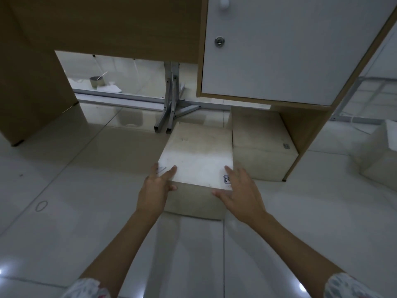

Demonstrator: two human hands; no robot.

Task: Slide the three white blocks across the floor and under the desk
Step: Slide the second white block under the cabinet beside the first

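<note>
Both hands flat-ish on the white block (198, 151): left hand (155, 188) and right hand (240, 190) with fingers spread, pressing its near corners. Block sits on the floor (64, 211), half under the desk (300, 117) edge.

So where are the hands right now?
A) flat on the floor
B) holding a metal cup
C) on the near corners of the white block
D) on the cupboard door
C: the left hand and right hand press the near corners of the white block.
</note>
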